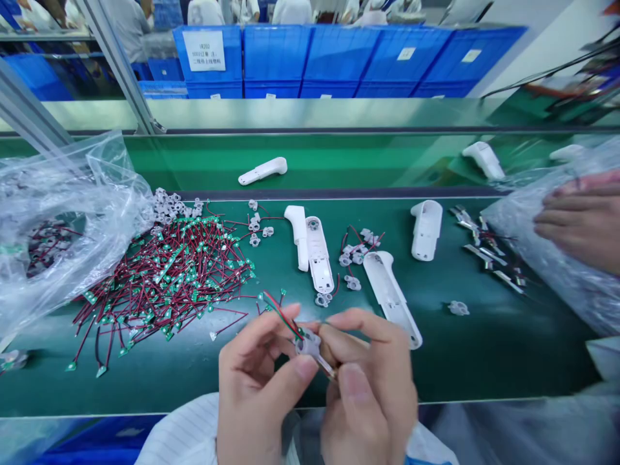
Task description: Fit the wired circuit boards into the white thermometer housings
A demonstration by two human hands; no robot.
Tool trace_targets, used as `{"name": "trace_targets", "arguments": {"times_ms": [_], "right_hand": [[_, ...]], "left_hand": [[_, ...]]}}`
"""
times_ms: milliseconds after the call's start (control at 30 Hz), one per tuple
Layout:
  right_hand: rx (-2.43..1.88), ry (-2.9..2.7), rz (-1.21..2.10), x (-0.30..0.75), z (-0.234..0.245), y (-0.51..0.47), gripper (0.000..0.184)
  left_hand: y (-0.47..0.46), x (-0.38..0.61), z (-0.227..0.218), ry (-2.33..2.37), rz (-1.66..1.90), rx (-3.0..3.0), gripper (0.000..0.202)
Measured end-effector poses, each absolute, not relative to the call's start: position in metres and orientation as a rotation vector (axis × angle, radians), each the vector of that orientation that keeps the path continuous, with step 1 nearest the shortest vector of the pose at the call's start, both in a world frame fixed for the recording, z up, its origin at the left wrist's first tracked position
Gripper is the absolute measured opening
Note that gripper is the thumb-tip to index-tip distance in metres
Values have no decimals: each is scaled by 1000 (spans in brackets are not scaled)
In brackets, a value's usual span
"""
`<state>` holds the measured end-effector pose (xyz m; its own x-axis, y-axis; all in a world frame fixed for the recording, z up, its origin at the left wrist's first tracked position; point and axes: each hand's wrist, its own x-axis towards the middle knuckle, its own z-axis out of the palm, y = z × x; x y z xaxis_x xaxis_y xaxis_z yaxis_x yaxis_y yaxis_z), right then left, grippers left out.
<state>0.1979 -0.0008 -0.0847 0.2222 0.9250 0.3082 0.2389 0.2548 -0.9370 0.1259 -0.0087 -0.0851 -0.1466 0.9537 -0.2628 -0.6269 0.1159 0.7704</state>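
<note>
My left hand and my right hand meet at the near edge of the green mat. Together they pinch a small clear plastic holder with a red and green wire running up from it. A thin metal piece sticks out under the holder by my right thumb. Just beyond my hands lie white handle-shaped shells, one pair side by side, and a few loose clear holders.
A big heap of red wires with small green boards lies at the left beside a clear plastic bag. Another person's hand rests on a bag at the right. Metal clips lie nearby. Blue crates stand beyond the belt.
</note>
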Motion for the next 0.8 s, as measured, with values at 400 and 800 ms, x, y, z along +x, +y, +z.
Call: {"name": "trace_targets", "arguments": {"times_ms": [400,800], "right_hand": [[-1228,-1261,1153,209,-114,5,40],[-775,-1705,780,221,-130,15,25]], "left_hand": [[3,132,-95,1138,1424,778,24],[1,118,-118,1167,1176,1102,43]]}}
